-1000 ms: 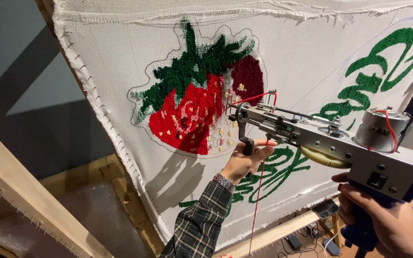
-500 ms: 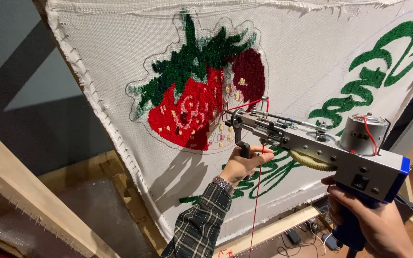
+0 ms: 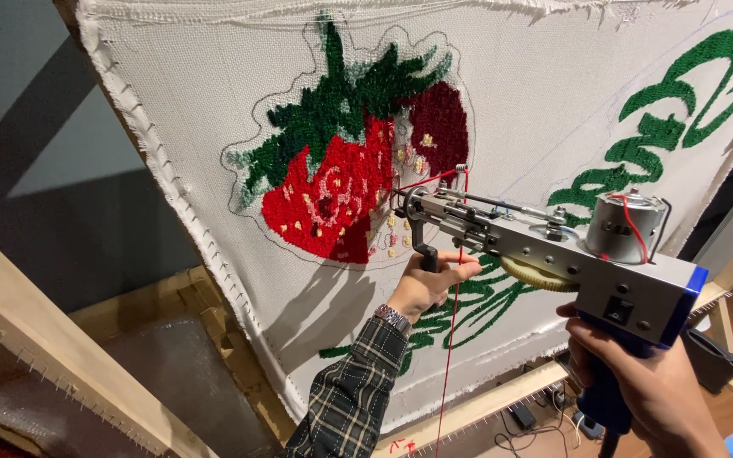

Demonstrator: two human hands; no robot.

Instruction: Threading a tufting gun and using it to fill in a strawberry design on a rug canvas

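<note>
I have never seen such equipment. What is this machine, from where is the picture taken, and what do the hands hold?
The picture comes from a camera on the person's head, looking down. The machine is a tufting gun, a hand tool that pushes yarn through cloth. The right hand grips its blue rear handle; the left hand holds the black front handle. Red yarn feeds into it. Its tip meets a white cloth stretched on a wooden frame, beside a tufted strawberry and green shapes.

Red, green strawberry (image 3: 349,165); plaid sleeve (image 3: 351,399).
</note>
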